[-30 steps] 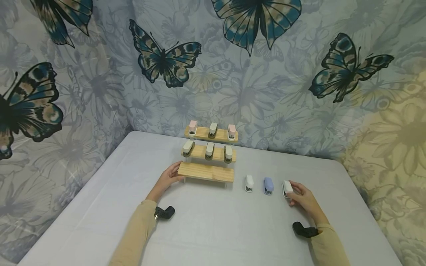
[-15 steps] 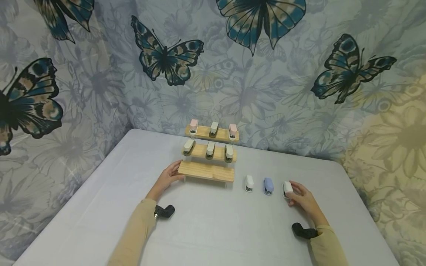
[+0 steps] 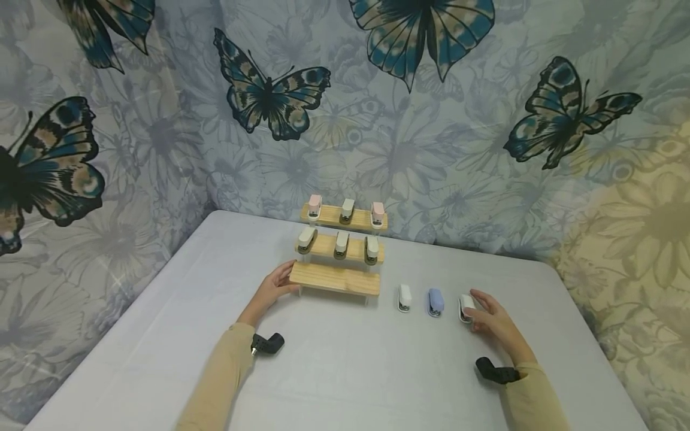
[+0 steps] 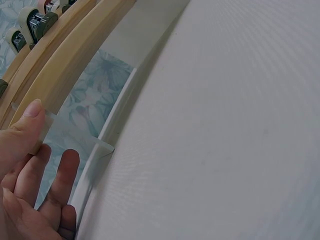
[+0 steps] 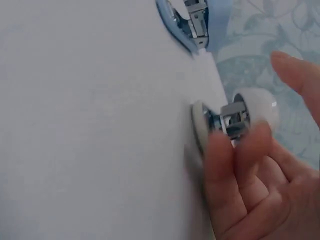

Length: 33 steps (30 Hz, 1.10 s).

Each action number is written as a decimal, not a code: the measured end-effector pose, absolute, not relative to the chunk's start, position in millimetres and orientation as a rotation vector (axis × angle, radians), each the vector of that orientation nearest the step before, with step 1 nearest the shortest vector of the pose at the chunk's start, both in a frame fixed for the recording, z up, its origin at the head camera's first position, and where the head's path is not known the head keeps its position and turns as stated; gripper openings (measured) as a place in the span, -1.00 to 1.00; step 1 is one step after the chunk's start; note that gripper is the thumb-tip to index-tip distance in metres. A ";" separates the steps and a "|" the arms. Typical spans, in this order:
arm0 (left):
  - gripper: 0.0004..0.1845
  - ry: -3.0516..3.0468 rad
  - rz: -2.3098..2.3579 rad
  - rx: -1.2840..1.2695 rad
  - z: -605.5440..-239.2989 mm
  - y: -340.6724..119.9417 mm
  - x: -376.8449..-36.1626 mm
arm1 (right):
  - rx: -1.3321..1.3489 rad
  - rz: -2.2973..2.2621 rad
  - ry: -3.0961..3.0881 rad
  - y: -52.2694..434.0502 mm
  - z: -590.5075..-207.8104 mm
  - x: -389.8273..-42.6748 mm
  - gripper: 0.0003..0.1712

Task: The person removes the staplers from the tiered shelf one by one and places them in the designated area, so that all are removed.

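Observation:
A three-tier wooden display stand (image 3: 334,279) with clear supports stands on the white table. At the left end of its lowest shelf, my left hand (image 3: 276,284) grips the stand; in the left wrist view, the thumb (image 4: 31,112) presses the shelf's end by the clear support, other fingers below. To the right, my right hand (image 3: 496,320) is at a white mini stapler (image 3: 466,307), its fingers loosely bent and spread around it. In the right wrist view, the thumb (image 5: 295,72) stands apart from the stapler, while two blurred fingertips overlap its near side.
A blue stapler (image 3: 435,301) and another white stapler (image 3: 404,297) stand in a row between the stand and my right hand. Several pale staplers sit on the middle shelf (image 3: 323,246); pink and pale ones occupy the top shelf (image 3: 331,214). A butterfly-patterned backdrop (image 3: 404,155) rises behind.
The fingers of my right hand have spread a little wider around the white stapler, the index fingertip lifting off it. My left hand stays at the stand.

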<state>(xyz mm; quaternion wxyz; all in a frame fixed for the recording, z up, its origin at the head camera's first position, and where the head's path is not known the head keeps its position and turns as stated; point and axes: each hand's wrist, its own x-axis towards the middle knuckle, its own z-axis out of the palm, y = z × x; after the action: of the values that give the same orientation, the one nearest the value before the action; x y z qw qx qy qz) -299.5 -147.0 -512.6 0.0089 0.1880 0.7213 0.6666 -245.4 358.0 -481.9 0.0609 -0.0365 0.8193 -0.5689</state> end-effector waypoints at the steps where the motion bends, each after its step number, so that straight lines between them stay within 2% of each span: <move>1: -0.32 2.260 2.082 0.578 -512.6 -146.2 -299.8 | -0.125 -1.676 2.526 360.9 -483.7 -250.3 -0.28; 7: -0.32 2.264 2.090 0.545 -511.0 -144.5 -299.9 | -0.168 -1.551 2.791 375.1 -504.4 -296.1 -0.32; 12: -0.32 2.265 2.081 0.572 -510.3 -143.9 -301.0 | -0.185 -1.616 2.842 364.9 -508.1 -321.0 -0.37; 24: -0.32 2.265 2.092 0.525 -511.8 -143.9 -298.6 | -0.466 -1.812 2.624 306.6 -504.6 -335.6 -0.42; 33: -0.32 2.272 2.099 0.492 -509.9 -141.8 -297.2 | -0.416 -1.953 2.495 261.3 -499.5 -338.4 -0.40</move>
<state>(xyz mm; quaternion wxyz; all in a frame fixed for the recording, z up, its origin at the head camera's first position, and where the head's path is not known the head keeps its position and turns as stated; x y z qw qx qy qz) -297.2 -141.8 -509.9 0.0049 0.1570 0.7253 0.6703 -338.4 261.3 -499.5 -0.0272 -0.1301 0.7804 -0.6110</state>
